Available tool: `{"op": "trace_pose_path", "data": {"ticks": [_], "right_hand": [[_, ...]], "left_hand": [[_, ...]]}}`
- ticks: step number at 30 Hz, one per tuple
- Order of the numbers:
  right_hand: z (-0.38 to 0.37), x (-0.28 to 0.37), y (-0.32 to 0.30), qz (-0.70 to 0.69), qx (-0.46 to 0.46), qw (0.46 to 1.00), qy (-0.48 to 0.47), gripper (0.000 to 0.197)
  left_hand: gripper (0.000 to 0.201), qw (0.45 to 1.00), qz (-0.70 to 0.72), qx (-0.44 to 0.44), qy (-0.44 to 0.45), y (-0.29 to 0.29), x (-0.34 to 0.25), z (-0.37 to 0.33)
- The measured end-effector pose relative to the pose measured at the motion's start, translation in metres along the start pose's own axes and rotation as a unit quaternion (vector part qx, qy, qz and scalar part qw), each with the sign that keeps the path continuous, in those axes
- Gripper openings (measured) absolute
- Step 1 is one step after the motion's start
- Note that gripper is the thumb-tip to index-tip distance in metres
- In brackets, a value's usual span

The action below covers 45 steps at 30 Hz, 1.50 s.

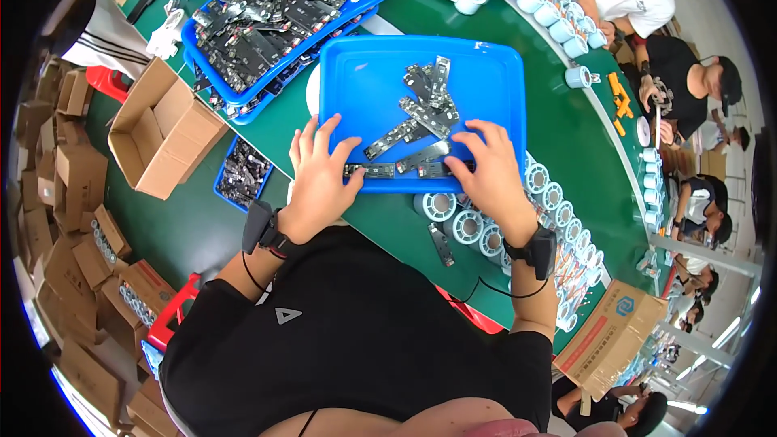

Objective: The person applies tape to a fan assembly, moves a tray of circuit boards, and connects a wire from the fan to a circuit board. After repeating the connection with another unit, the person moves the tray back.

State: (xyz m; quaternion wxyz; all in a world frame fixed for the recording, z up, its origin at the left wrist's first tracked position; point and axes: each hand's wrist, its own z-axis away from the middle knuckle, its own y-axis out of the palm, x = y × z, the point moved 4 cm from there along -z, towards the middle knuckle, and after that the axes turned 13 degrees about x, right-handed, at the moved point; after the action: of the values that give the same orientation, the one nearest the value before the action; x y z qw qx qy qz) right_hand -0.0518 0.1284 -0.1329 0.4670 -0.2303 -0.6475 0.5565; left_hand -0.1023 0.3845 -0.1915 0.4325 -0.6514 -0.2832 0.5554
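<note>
A shallow blue tray [344,57] sits in front of me on the green table. Several narrow dark circuit boards lie in it, a loose pile [425,109] in the middle. Along its near wall lie a dark board [374,171] by my left thumb and another board [435,169] by my right thumb. My left hand [318,178] rests over the tray's near left corner, fingers spread, thumb at the board's end. At the near right corner my right hand [491,170] has its fingers apart, thumb and index beside the board ends. Whether either thumb presses a board is unclear.
Stacked blue trays heaped with circuit boards [271,20] stand at the back left. Rows of light-blue round motor housings [468,226] line the right, with a lone board [441,243] beside them. An open cardboard box [166,129] is at left; co-workers sit across the table.
</note>
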Motion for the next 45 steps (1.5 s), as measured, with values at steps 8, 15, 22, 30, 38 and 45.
{"op": "trace_pose_path", "data": {"ticks": [8, 15, 22, 30, 38, 45], "right_hand": [[0.002, -0.046, -0.020, 0.122, -0.088, 0.967, 0.206, 0.042], [-0.007, -0.070, -0.020, -0.026, -0.069, 0.969, 0.235, 0.041], [-0.011, -0.051, -0.046, -0.086, -0.118, 0.975, 0.167, 0.034], [-0.008, -0.050, -0.061, -0.248, -0.125, 0.947, 0.159, 0.032], [-0.035, -0.076, -0.022, -0.349, -0.060, 0.931, 0.092, 0.032], [-0.088, -0.060, 0.005, -0.389, 0.001, 0.921, 0.023, 0.033]], "left_hand": [[0.045, 0.996, 0.014, -0.080, 0.033, -0.015, 0.002, 0.005], [0.043, 0.988, 0.037, 0.081, 0.125, -0.008, -0.015, -0.019], [0.044, 0.977, 0.155, 0.009, 0.144, -0.005, -0.018, -0.032], [0.045, 0.957, 0.272, -0.001, 0.101, -0.009, -0.022, -0.027], [0.045, 0.983, 0.092, -0.085, 0.137, -0.030, -0.026, -0.019], [0.047, 0.987, 0.068, -0.043, 0.136, -0.019, -0.023, -0.018]]}}
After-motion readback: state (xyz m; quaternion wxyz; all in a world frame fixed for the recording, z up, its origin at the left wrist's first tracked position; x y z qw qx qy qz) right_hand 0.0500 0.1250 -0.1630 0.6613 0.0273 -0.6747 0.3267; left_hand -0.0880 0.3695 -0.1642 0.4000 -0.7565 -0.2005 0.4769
